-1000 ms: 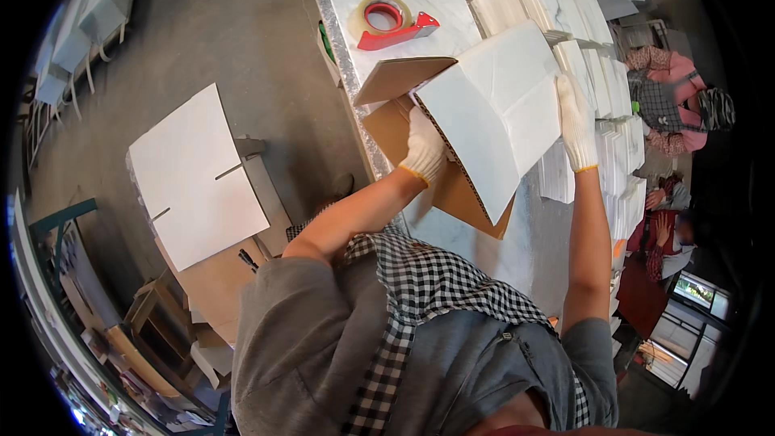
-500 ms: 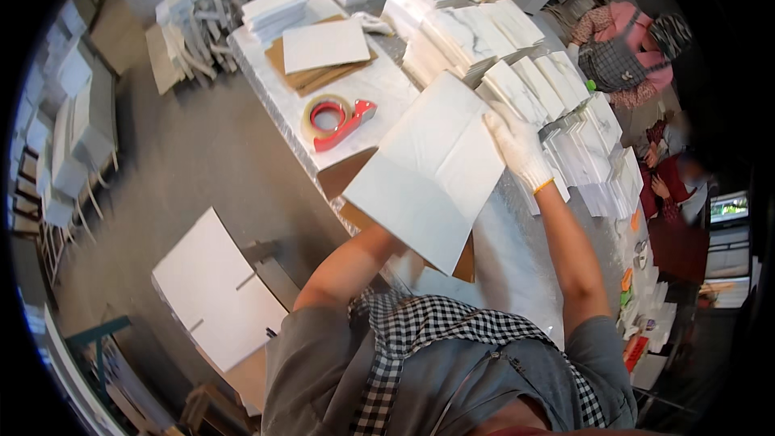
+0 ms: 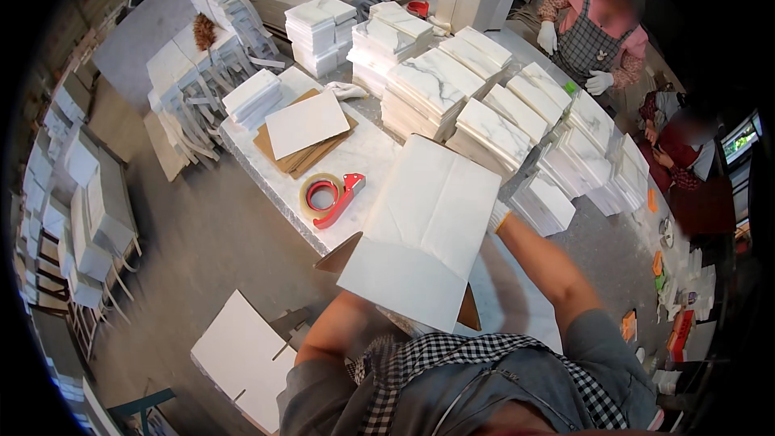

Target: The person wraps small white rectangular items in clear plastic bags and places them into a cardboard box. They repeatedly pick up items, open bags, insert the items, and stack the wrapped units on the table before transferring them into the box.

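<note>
A white cardboard box with brown inner flaps is tilted in front of me, over the table's near edge. My right hand, in a white knit glove, grips its right edge; the fingers are hidden behind the cardboard. My left forearm reaches under the box from the lower left, and that hand is completely covered by it. To the left of the box, a red tape dispenser with a roll of clear tape lies on the table. Beyond it a white cardboard piece rests on brown cardboard.
Stacks of white marble-patterned tiles cover the table's far and right parts. A flat white carton is low at my left. Another person with white gloves stands beyond the tiles; a second person is farther right.
My right hand has slid from the box's upper right face to its right edge, where the box now mostly hides it. The box has turned slightly, and my view has tilted up.
</note>
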Tool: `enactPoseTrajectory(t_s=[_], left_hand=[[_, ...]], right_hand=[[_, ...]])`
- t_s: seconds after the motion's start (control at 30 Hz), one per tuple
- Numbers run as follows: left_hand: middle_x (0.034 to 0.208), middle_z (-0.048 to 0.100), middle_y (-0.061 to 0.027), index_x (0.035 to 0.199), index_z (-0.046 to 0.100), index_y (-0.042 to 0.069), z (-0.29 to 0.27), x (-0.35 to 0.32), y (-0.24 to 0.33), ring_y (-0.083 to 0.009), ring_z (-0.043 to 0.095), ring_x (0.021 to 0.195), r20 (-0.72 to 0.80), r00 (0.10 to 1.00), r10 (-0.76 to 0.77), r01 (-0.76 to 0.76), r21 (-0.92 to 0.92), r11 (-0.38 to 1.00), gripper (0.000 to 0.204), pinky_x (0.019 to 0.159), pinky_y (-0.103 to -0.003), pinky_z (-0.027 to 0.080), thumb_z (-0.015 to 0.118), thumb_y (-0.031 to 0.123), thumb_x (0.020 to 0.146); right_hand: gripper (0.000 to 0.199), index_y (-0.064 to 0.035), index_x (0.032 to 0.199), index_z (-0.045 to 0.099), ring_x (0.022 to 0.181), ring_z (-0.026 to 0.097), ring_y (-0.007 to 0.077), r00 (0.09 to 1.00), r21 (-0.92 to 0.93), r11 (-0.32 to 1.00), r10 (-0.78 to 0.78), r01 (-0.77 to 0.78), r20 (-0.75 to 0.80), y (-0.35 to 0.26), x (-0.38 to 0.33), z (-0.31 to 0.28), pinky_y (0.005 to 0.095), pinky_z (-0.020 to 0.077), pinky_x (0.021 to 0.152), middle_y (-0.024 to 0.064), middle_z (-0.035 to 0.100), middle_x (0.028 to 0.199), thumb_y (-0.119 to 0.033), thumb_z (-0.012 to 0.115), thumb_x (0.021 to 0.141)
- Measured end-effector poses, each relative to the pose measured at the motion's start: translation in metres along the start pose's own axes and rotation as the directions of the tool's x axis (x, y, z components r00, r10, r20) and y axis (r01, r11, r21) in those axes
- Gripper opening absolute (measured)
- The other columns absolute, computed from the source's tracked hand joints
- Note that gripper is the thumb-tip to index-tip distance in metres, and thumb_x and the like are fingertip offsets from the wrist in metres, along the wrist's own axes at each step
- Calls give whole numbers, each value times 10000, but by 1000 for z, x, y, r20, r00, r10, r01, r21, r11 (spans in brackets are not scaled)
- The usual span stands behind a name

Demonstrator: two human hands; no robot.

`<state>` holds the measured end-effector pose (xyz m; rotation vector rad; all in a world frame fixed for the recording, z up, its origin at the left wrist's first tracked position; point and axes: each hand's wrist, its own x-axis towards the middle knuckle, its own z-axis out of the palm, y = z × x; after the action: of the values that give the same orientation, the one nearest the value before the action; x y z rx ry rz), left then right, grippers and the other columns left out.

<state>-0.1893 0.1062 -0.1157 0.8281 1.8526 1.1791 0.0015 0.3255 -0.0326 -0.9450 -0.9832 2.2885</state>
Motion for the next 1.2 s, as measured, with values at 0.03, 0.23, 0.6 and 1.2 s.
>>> enactPoseTrajectory(t_s=[0.03, 0.23, 0.6, 1.2], left_hand=[[1243, 617, -176, 1389, 506, 46, 5, 0, -1, -275, 638, 1055, -8, 1000, 3, -3, 10, 1000, 469, 835, -441, 517, 531, 314, 1006], [1238, 615, -173, 1388, 506, 46, 16, -1, -7, -267, 634, 1049, -46, 999, -7, 9, 41, 999, 468, 827, -427, 518, 535, 316, 1007], [1228, 613, -166, 1385, 505, 47, -16, 7, -7, -252, 626, 1039, -51, 998, -31, 35, 87, 996, 467, 812, -403, 519, 543, 320, 1008], [1212, 610, -155, 1381, 503, 49, 6, -21, 46, -228, 612, 1023, 44, 993, -113, 119, -209, 971, 466, 788, -363, 521, 555, 327, 1011]], right_hand=[[427, -32, 1391, 539, 1206, 598, 163, 1000, 14, 1000, -2, 2, -1, 1, 1, 5, 340, 514, 1010, 86, 618, 1350, -314, 439, 1087], [422, -36, 1374, 551, 1176, 613, 164, 1000, 32, 1000, 2, -2, -11, 8, 2, 28, 333, 515, 998, 80, 635, 1321, -320, 439, 1083], [415, -42, 1341, 574, 1122, 639, 164, 998, 127, 990, -62, 65, -33, 16, 7, 62, 321, 515, 976, 68, 665, 1267, -330, 438, 1075], [377, -8, 1273, 633, 964, 598, 137, 801, -204, 937, -348, 283, -487, 75, -75, 21, 292, 489, 879, 36, 664, 1094, -252, 564, 993]])
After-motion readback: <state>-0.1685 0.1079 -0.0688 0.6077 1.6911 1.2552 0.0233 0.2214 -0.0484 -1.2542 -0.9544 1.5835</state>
